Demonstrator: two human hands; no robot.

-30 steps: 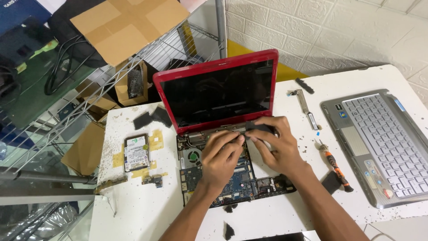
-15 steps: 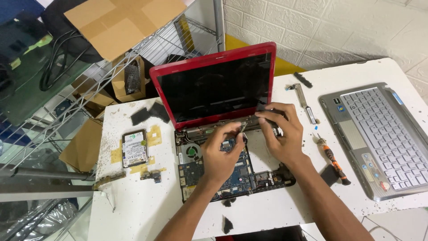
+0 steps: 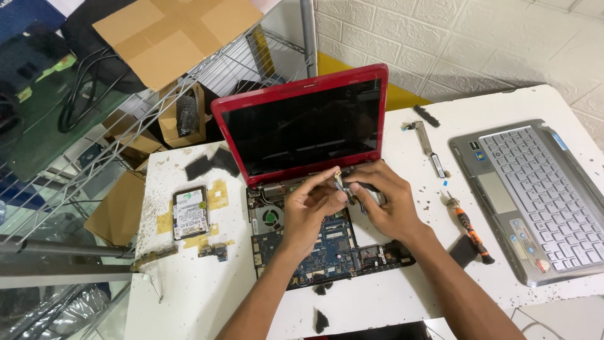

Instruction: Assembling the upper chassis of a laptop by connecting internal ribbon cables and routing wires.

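Pinched between both hands: left hand (image 3: 309, 206) and right hand (image 3: 385, 200) hold a small metal bracket (image 3: 340, 182) at the laptop (image 3: 302, 126) hinge, above the bare board (image 3: 327, 242). Step looks like freeing hinge hardware. Next move likely needs the screwdriver (image 3: 469, 228), right of laptop.

Bright, even overhead light, soft shadows only, faint sheen on the dark laptop screen (image 3: 308, 129), everything sharp, slight wide-angle bend at edges.
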